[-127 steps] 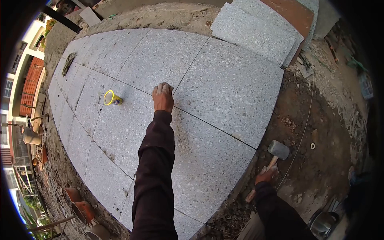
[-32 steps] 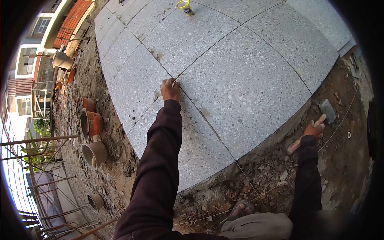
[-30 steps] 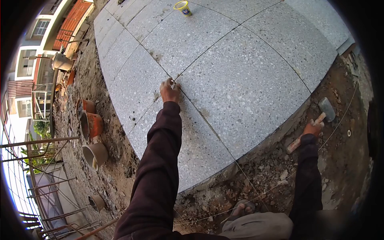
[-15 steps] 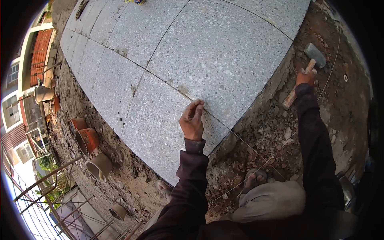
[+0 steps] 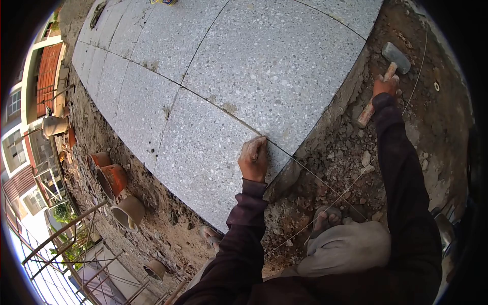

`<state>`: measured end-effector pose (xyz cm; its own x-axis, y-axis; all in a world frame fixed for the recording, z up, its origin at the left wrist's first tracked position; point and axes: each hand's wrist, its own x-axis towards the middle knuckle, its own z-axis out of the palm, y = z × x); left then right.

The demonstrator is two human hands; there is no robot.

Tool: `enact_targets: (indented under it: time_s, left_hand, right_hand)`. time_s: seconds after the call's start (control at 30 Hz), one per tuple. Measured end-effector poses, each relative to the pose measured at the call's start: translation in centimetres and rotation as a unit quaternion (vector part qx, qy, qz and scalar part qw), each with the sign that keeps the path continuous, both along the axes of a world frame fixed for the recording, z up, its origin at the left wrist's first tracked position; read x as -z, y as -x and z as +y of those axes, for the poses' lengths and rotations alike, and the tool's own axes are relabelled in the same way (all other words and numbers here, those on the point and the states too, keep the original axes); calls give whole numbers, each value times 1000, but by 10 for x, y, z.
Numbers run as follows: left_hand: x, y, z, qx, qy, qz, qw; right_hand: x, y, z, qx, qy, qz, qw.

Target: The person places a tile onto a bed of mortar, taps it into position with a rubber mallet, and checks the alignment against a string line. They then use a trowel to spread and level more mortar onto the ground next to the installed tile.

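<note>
My left hand [image 5: 253,158] is closed low over the speckled grey paving slabs [image 5: 203,147], its fingertips at the joint between two slabs near their corner. Whatever is between those fingers is hidden or too small to make out. My right hand [image 5: 385,87] grips the wooden handle of a mallet [image 5: 396,57] above the dirt to the right of the slabs. The mallet's dark head points up and away from me. A thin string [image 5: 319,179] stretches from the slab corner across the rubble and crosses another string.
Orange buckets [image 5: 116,179] and a beige bucket [image 5: 128,212] lie on rough ground at the left. Metal scaffolding [image 5: 66,229] stands at the lower left, near buildings. Broken stones [image 5: 366,158] lie right of the slabs. My feet are below, beside the slab edge.
My left hand has moved slightly right and down along the joint, and its fingers have curled in more. My right hand still holds the mallet. The view has shifted slightly.
</note>
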<state>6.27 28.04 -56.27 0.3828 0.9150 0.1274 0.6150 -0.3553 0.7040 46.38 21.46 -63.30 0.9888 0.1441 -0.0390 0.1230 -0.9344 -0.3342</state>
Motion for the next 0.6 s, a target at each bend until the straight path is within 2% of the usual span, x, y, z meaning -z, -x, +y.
enact_targets:
  time_s: [0.23, 0.33, 0.43, 0.5, 0.6]
  left_hand:
    - [8, 0, 1, 75, -58, 35, 995]
    - [-6, -2, -3, 73, -8, 37, 997]
    - [-14, 27, -12, 11, -78, 109, 991]
    - [-8, 76, -16, -97, -75, 193, 974]
    - [7, 177, -12, -308, -12, 376, 874]
  right_hand:
    - [-15, 7, 1, -9, 17, -23, 1000]
    - [-12, 9, 1, -10, 12, -24, 1000]
    - [-10, 7, 2, -6, 16, -17, 1000]
    - [-23, 12, 5, 9, 25, 21, 999]
    - [-13, 8, 2, -3, 27, 1, 1000]
